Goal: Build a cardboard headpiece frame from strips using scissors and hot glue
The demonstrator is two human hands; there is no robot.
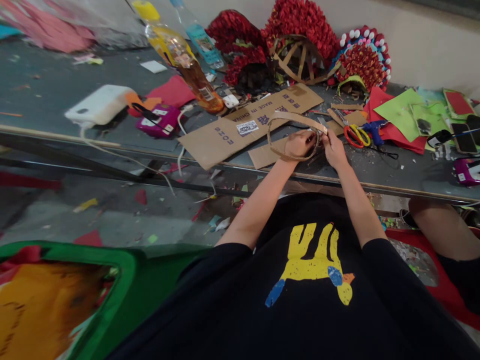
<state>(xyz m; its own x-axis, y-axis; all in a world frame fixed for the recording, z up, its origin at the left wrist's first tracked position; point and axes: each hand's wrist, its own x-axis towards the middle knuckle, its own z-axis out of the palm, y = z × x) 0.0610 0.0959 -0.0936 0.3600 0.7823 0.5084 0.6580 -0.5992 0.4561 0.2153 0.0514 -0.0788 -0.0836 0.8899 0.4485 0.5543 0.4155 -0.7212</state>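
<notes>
1. At the centre of the dial, above the near edge of the dark grey table [420, 175], is a looped brown cardboard band [285, 115], held up by both hands.
2. Toward 3 o'clock on the loop, the right hand [334, 151] has its grip closed, thumb and fingers pinching the band.
3. Through the loop reaches the left hand [298, 144], its grip curled shut on the band's right side; the exact contact of its fingertips is too small to tell.
4. From 8 round to 12 o'clock lies a long flat brown cardboard strip with blue printing [221, 139], with a narrower plain cardboard piece [260, 156] at 8 o'clock.
5. At 3 o'clock are scissors with red and yellow handles [351, 136], just beside a blue glue gun [375, 131]; farther out lie bright green paper sheets [399, 114].
6. At 12 o'clock stands a shaggy red headpiece on cardboard ribs [303, 25]; near 1 o'clock, a rounded red ornament edged with white balls [362, 62].
7. At 10 o'clock stands a yellow-capped bottle of amber liquid [185, 62].
8. At 8 o'clock, below the table, is a green plastic bin [129, 265].
</notes>
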